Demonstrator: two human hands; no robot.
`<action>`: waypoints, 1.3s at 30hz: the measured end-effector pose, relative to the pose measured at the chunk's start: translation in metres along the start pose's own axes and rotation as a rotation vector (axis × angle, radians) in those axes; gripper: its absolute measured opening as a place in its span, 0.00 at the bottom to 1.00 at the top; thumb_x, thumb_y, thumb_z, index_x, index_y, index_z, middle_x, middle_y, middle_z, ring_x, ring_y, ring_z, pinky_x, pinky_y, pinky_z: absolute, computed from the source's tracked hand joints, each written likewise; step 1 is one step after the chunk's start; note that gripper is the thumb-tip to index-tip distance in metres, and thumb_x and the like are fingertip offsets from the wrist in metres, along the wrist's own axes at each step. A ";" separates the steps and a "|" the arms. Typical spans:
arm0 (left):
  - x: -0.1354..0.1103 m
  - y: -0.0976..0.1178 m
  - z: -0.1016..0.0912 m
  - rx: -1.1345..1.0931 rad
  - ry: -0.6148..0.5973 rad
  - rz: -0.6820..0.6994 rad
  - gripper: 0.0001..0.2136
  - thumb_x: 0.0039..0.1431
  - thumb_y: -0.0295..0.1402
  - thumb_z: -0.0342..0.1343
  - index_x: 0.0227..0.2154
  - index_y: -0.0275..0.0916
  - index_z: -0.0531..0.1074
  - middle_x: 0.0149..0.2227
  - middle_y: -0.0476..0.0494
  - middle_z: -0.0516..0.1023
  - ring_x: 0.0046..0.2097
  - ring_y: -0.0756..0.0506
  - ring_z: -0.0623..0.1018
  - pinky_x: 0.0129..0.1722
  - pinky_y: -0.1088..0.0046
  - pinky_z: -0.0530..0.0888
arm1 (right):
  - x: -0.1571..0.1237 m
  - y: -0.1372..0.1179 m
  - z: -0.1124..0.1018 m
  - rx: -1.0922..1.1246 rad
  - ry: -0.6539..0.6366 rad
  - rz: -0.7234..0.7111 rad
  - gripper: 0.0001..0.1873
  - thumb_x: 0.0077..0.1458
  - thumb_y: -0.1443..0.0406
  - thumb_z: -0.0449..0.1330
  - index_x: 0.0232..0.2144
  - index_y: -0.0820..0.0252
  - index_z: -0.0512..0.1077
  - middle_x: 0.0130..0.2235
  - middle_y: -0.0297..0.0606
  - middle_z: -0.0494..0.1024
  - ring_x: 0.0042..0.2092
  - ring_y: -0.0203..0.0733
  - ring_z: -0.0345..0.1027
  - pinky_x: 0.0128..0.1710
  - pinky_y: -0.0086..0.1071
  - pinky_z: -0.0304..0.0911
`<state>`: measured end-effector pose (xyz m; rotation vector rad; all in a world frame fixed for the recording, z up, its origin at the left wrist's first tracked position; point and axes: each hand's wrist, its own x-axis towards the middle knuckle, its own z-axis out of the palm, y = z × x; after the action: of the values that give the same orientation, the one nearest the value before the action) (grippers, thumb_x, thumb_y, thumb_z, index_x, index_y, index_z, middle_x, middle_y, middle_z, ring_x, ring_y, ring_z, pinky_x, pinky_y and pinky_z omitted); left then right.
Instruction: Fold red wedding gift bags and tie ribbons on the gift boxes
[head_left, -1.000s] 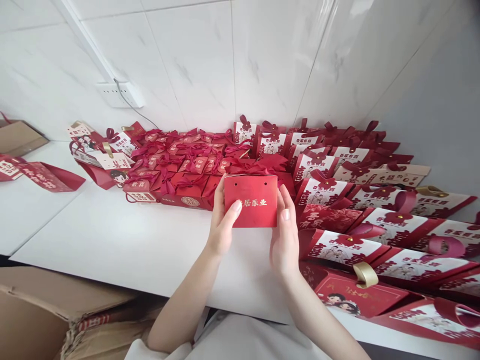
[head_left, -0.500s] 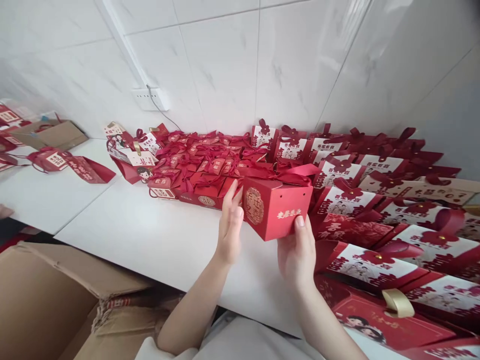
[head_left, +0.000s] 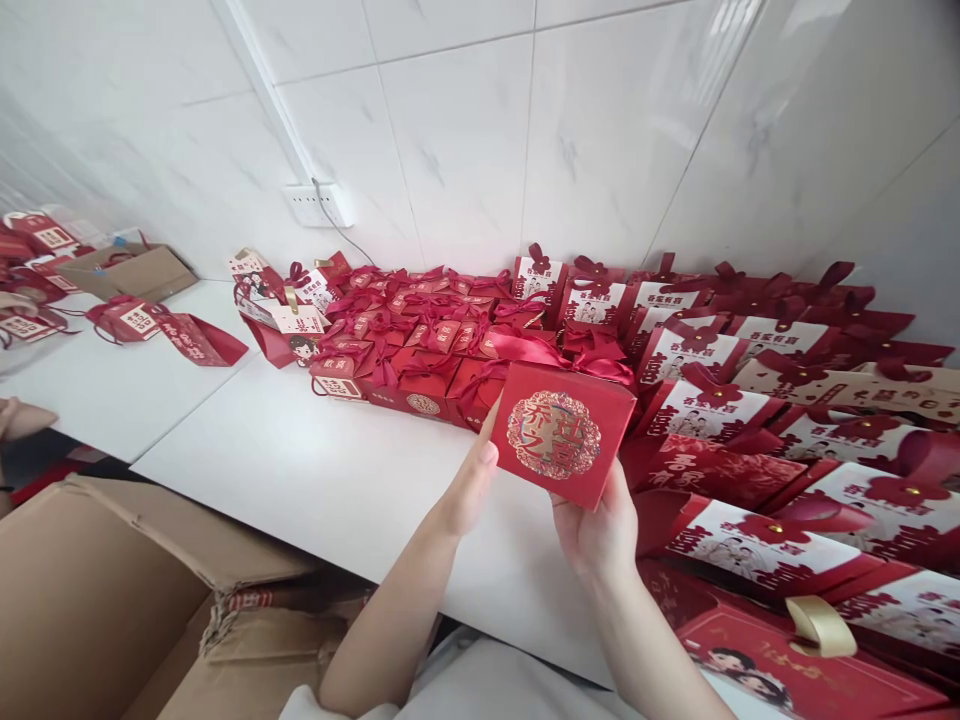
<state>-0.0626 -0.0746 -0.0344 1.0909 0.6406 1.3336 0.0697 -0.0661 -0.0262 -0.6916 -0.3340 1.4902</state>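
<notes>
A red gift box (head_left: 559, 435) with a round gold emblem on its facing side and a red ribbon bow (head_left: 555, 350) on top is held up above the table. My right hand (head_left: 600, 530) is closed on it from below at the lower right, its fingers partly hidden under the box. At the left edge, my left hand (head_left: 471, 490) has its thumb against the box, and its other fingers are hidden behind it. Just beyond stand rows of similar small red boxes (head_left: 420, 375) with ribbons.
Taller red-and-white gift boxes (head_left: 720, 410) crowd the right side. An open cardboard carton (head_left: 97, 580) stands lower left, below the white table (head_left: 247, 440). Loose red boxes (head_left: 135, 320) and a small carton (head_left: 135, 270) lie far left, near another person's hand (head_left: 22, 418).
The box has been turned so its emblem side faces me instead of a corner. My left hand has gone from flat beside it to its left edge. The view has shifted slightly.
</notes>
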 end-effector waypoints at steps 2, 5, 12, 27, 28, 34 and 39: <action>0.001 0.002 0.001 0.023 0.029 0.007 0.27 0.67 0.54 0.48 0.63 0.47 0.68 0.66 0.42 0.69 0.70 0.34 0.63 0.69 0.53 0.61 | 0.001 0.001 -0.001 -0.006 0.006 0.007 0.17 0.61 0.55 0.60 0.49 0.51 0.78 0.44 0.35 0.84 0.46 0.43 0.77 0.49 0.40 0.74; 0.003 0.010 0.005 0.089 0.055 0.031 0.33 0.60 0.54 0.58 0.66 0.50 0.64 0.66 0.41 0.68 0.67 0.33 0.66 0.67 0.53 0.64 | 0.003 0.002 -0.004 -0.044 0.008 -0.035 0.17 0.61 0.54 0.60 0.50 0.51 0.78 0.46 0.34 0.83 0.47 0.42 0.76 0.50 0.39 0.72; 0.007 0.017 0.013 0.046 0.297 0.012 0.40 0.55 0.55 0.62 0.68 0.50 0.58 0.63 0.37 0.70 0.62 0.33 0.73 0.60 0.52 0.72 | 0.001 0.002 -0.004 -0.110 -0.066 -0.085 0.20 0.64 0.52 0.57 0.56 0.46 0.73 0.61 0.37 0.74 0.62 0.47 0.66 0.60 0.48 0.64; 0.015 0.014 0.006 -0.018 0.531 -0.045 0.31 0.61 0.53 0.58 0.64 0.48 0.64 0.64 0.38 0.71 0.54 0.38 0.79 0.59 0.53 0.73 | -0.002 -0.002 -0.004 -0.253 -0.032 -0.154 0.26 0.62 0.54 0.60 0.61 0.45 0.68 0.65 0.42 0.69 0.64 0.51 0.64 0.62 0.53 0.60; 0.015 0.015 0.006 -0.033 0.538 -0.055 0.31 0.61 0.54 0.57 0.63 0.48 0.64 0.64 0.38 0.70 0.54 0.38 0.79 0.59 0.54 0.73 | -0.002 -0.002 -0.004 -0.262 -0.037 -0.155 0.26 0.62 0.54 0.60 0.62 0.45 0.68 0.65 0.42 0.69 0.64 0.50 0.65 0.62 0.53 0.60; 0.019 0.020 0.010 -0.095 0.580 -0.111 0.31 0.61 0.57 0.55 0.61 0.45 0.66 0.64 0.35 0.69 0.55 0.38 0.79 0.57 0.56 0.75 | -0.002 -0.001 -0.006 -0.292 -0.057 -0.150 0.25 0.61 0.56 0.61 0.61 0.43 0.69 0.65 0.40 0.70 0.63 0.49 0.66 0.61 0.51 0.62; 0.020 0.024 0.011 -0.142 0.598 -0.153 0.32 0.59 0.59 0.55 0.59 0.43 0.68 0.62 0.34 0.73 0.54 0.36 0.80 0.55 0.56 0.77 | -0.002 0.000 -0.006 -0.305 -0.078 -0.162 0.24 0.61 0.57 0.62 0.59 0.44 0.70 0.65 0.41 0.70 0.63 0.49 0.65 0.61 0.51 0.62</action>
<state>-0.0596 -0.0607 -0.0038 0.5056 1.0253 1.5493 0.0735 -0.0695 -0.0307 -0.8281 -0.6718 1.3269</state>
